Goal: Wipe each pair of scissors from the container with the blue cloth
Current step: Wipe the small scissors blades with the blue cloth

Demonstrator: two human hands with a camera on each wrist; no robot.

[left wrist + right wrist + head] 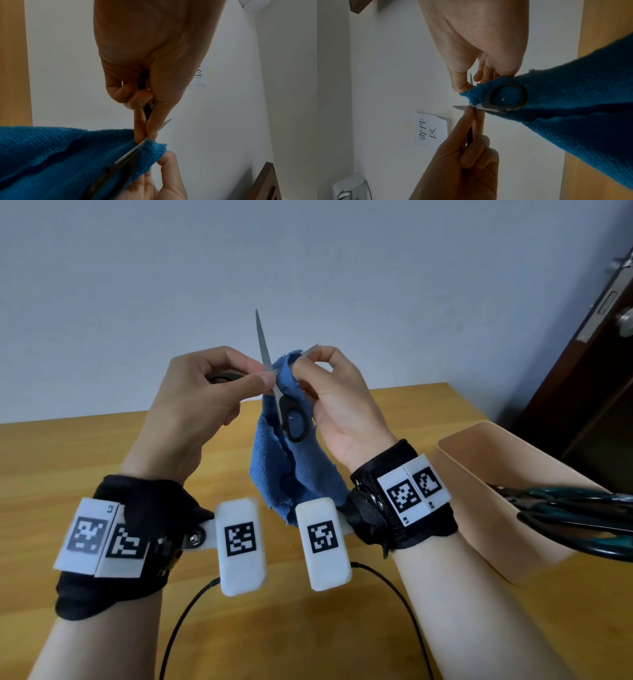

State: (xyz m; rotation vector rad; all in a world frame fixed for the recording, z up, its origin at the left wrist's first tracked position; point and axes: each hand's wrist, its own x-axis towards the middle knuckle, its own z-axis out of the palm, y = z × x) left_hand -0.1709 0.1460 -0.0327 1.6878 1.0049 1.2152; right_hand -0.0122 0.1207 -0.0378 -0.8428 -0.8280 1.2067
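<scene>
A pair of black-handled scissors is held in the air above the wooden table, spread open with one blade pointing up. My left hand grips one handle loop and pinches the metal near the pivot. My right hand pinches the blue cloth around the other blade, whose tip pokes out past the fingers. The free handle loop lies against the hanging cloth. The beige container stands at the right with more dark-handled scissors in it.
Black cables from the wrist cameras loop over the table's near part. A dark wooden door stands behind the container at the right. A plain wall lies beyond the table's far edge, with a paper note on it.
</scene>
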